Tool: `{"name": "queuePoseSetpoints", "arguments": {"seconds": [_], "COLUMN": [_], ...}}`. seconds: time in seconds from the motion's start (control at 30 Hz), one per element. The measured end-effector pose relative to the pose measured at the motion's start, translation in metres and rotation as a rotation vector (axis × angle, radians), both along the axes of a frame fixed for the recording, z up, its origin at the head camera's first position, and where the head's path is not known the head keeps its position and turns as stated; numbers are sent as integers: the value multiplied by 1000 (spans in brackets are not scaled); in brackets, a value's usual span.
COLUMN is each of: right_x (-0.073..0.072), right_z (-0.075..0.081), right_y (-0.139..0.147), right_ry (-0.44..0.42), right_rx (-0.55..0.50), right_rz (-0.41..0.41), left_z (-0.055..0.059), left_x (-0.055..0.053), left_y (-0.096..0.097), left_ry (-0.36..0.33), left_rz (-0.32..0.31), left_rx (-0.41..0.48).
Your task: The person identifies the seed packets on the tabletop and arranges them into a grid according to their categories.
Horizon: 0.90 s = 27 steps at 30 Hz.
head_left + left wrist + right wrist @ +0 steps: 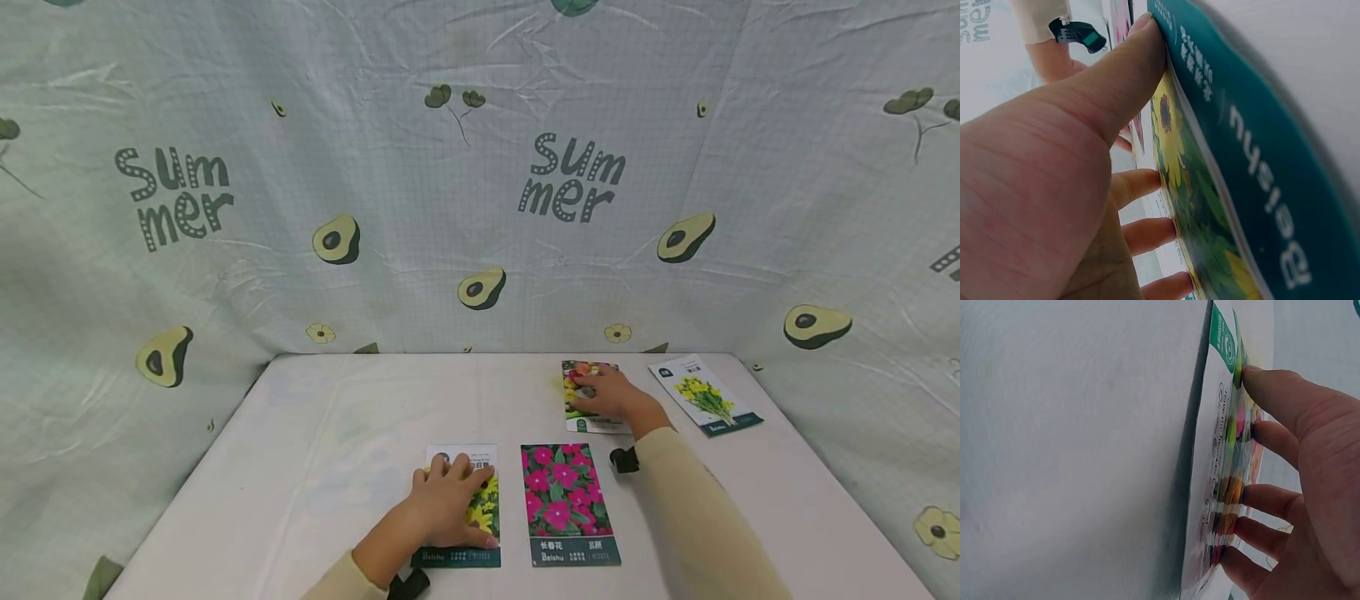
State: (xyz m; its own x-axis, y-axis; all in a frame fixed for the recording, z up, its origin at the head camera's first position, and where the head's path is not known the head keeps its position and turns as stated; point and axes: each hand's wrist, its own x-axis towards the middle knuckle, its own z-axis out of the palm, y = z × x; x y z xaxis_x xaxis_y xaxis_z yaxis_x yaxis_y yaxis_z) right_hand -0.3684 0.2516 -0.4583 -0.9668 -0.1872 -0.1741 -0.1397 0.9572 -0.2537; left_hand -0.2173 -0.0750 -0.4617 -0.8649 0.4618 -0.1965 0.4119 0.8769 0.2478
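Observation:
My left hand [444, 507] lies with spread fingers on a flat seed packet [486, 502] that shows yellow flowers and a dark green bottom band. In the left wrist view its thumb reaches the green band [1260, 156], and the other fingertips touch the picture. Farther back on the right, my right hand [617, 395] rests its fingertips on a seed packet [597, 424] with multicoloured flowers. The right wrist view has thumb and fingers spread over that packet's face [1213, 431]. Parts of both packets are hidden under the hands.
Between the hands, nearer the front, lies a packet with pink flowers [566, 500]. Another packet with yellow flowers [705, 396] lies tilted at the back right. The white table [322, 467] meets a hanging cloth [405, 275] printed with avocados behind.

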Motion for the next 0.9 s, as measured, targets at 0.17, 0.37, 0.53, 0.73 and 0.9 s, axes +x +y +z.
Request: {"name": "queuePoseSetpoints", "arguments": {"seconds": [0.17,0.37,0.53,0.73,0.9], "right_x": [0,0,-1,-3,-5], "right_z": [-1,0,-1,-2,-4], "right_y": [-6,-13,-17,-21,-24], "right_ry": [10,14,10,-6,-2], "right_rx": [1,-8,-14,-4,-8], "right_rz": [1,-12,-27,-40,-20], "left_z": [-1,-2,-1,0,0], "left_x": [0,-1,0,1,1], "left_y": [0,-1,0,0,0], "left_ry": [2,4,5,-4,-3], "left_rz": [-5,-6,0,3,2], "left_rx": [4,5,4,12,13]}}
